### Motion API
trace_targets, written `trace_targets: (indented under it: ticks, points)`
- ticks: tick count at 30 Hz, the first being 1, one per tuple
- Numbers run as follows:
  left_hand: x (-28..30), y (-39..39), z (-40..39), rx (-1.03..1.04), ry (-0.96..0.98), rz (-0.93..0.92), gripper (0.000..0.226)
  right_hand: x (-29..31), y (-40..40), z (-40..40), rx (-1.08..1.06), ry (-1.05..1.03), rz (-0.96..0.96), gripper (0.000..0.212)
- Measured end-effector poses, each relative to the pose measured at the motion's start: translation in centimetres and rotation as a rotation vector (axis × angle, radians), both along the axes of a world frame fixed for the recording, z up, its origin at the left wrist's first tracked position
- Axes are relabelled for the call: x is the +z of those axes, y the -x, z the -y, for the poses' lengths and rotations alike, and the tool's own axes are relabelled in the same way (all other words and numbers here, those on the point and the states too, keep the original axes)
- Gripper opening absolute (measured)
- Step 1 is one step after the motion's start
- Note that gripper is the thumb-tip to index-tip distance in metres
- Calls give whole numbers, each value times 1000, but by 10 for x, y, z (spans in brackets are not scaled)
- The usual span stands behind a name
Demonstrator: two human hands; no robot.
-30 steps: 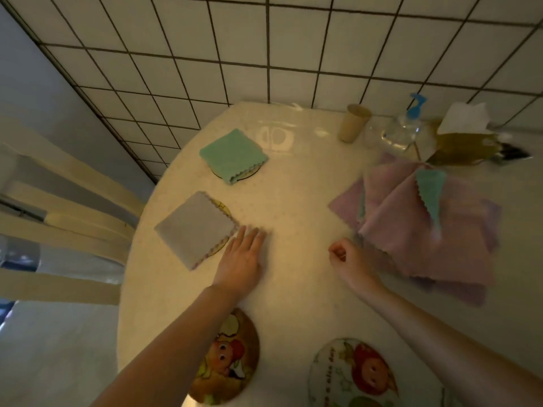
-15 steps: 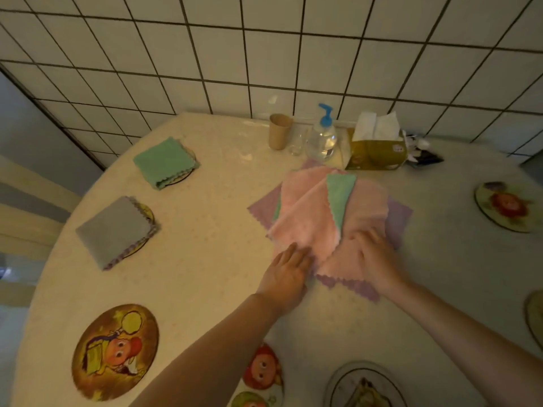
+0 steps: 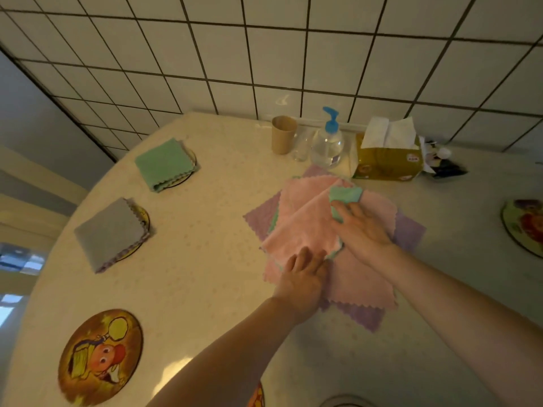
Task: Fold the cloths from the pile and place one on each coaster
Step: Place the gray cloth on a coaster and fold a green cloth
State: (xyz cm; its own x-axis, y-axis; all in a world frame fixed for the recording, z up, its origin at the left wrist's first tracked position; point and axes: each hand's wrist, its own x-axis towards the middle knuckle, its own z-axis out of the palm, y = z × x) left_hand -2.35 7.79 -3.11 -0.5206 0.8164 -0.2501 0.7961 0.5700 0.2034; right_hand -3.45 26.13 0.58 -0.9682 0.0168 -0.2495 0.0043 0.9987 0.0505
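Observation:
A pile of cloths lies mid-table: pink ones [image 3: 305, 212] on top, a green one [image 3: 345, 194] between them, purple [image 3: 367, 315] underneath. My right hand [image 3: 363, 232] lies on the pile with its fingertips on the green cloth. My left hand [image 3: 304, 274] rests with straight fingers on the near corner of the top pink cloth. A folded green cloth [image 3: 163, 164] covers a far-left coaster [image 3: 189, 174]. A folded grey cloth [image 3: 110, 233] covers another coaster [image 3: 144, 218]. Bare cartoon coasters sit at near left [image 3: 100, 356] and the right edge [image 3: 526, 227].
Against the tiled wall stand a tan cup [image 3: 283, 135], a clear glass [image 3: 302, 146], a pump bottle [image 3: 327, 142] and a yellow tissue box [image 3: 388, 161]. The round table's edge [image 3: 44, 277] curves down the left. Two more coasters peek in at the bottom [image 3: 257, 398].
Both hands came from the bare table onto the pile. My right hand has since slid up onto the green cloth, and my left hand now lies on the pink cloth's near corner.

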Motion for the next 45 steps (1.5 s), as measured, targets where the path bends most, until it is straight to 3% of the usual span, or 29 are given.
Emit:
trace_targets:
  ticks: [2,4,7,10,12,15,18,20,24,27,30,33,37,41,43,45]
  points:
    - [3,6,6,57,-182,31,59,1,6,-7,-100,32,-48,43]
    - [16,14,12,198,-410,194,49,12,10,-13,-88,80,-122,43]
    - [36,26,23,441,-650,304,29,26,14,-18,-23,154,-285,23]
    - [52,42,44,563,-739,301,33,42,9,-7,105,225,-353,21]
    - [63,51,61,608,-728,326,39,55,6,7,127,276,-353,25]
    - [75,61,88,599,-642,400,47,74,0,37,42,466,-272,13]
    - [83,77,121,469,-373,339,22,92,3,71,33,560,-160,19]
    - [94,89,145,515,-311,344,8,104,13,92,48,587,-175,22]
    - [131,120,185,657,-407,325,24,128,38,123,32,569,-253,18]
    - [165,138,204,757,-583,364,21,143,51,142,21,543,-360,12]
    - [199,143,219,731,-678,182,25,157,55,161,28,501,-529,14]
    - [212,130,249,616,-645,-30,26,158,42,182,82,411,-673,13]
    - [163,98,308,379,-530,-22,19,113,-6,205,231,302,-635,16]
    - [75,41,368,261,-294,156,28,31,-81,240,300,217,-297,25]
    - [37,10,389,221,-165,271,39,-5,-120,262,266,236,-189,35]
    - [11,-16,406,203,-100,368,35,-31,-151,282,247,248,-127,31]
